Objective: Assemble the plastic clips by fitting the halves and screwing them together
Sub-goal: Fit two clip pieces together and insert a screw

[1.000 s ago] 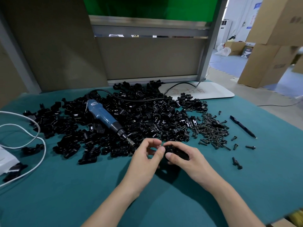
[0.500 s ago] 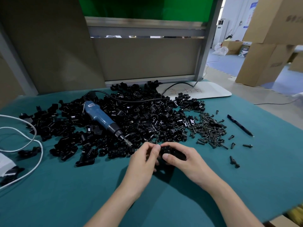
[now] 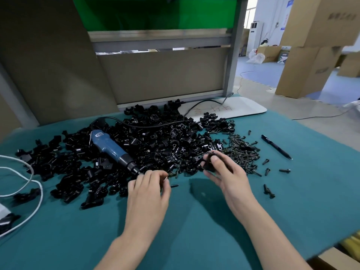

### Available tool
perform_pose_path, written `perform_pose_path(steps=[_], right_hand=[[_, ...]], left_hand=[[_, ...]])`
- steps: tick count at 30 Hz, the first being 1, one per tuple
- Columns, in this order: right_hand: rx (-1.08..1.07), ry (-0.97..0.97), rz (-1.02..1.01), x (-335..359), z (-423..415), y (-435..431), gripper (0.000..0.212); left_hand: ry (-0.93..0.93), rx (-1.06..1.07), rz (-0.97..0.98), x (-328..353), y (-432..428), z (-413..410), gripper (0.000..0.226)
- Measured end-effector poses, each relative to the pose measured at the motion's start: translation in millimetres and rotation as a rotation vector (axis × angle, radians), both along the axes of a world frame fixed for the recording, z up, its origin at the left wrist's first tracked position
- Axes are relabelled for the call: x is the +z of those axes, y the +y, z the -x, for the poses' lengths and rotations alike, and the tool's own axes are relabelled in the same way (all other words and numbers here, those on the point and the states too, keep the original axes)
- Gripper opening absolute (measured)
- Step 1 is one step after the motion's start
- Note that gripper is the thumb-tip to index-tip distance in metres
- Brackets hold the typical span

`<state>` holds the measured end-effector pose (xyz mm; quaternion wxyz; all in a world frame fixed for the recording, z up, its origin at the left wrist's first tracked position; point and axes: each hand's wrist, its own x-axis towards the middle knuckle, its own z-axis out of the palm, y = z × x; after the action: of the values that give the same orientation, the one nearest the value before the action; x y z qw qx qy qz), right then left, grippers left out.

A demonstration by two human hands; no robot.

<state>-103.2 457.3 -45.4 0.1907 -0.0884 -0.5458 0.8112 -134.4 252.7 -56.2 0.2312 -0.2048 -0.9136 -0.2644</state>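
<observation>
Black clips (image 3: pixel 155 145), blue screwdriver (image 3: pixel 109 147), teal tablecloth (image 3: pixel 292 201).

A teal-covered desk (image 3: pixel 194 240) stands against tan partition panels (image 3: pixel 161 75) in a grey metal frame (image 3: pixel 231 55), with a green panel (image 3: pixel 155 12) above. To the right, stacked cardboard boxes (image 3: pixel 311 45) stand on a beige and blue floor (image 3: pixel 253 88). Farther back, in bright light, stands what may be a white air conditioner (image 3: pixel 254 36).
</observation>
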Motion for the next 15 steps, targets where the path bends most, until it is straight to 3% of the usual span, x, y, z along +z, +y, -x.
perform_pose_path(steps=[3, 6, 10, 15], right_hand=[[-0.053, -0.032, 0.182, 0.2, 1.7, 7.7, 0.025], [-0.051, -0.063, 0.191, -1.3, 1.5, 8.6, 0.019], [-0.02, -0.072, 0.15, -1.9, 1.3, 7.5, 0.018], [0.003, -0.051, 0.194, -1.8, 2.2, 7.5, 0.022]], left_hand=[[0.107, 0.033, 0.218, 3.8, 10.2, 8.0, 0.014], [0.166, 0.02, 0.388, 8.9, 22.5, 21.3, 0.016], [0.049, 0.033, 0.579, 12.7, 38.3, 38.1, 0.026], [0.005, 0.013, 0.594, 15.2, 46.9, 46.2, 0.024]])
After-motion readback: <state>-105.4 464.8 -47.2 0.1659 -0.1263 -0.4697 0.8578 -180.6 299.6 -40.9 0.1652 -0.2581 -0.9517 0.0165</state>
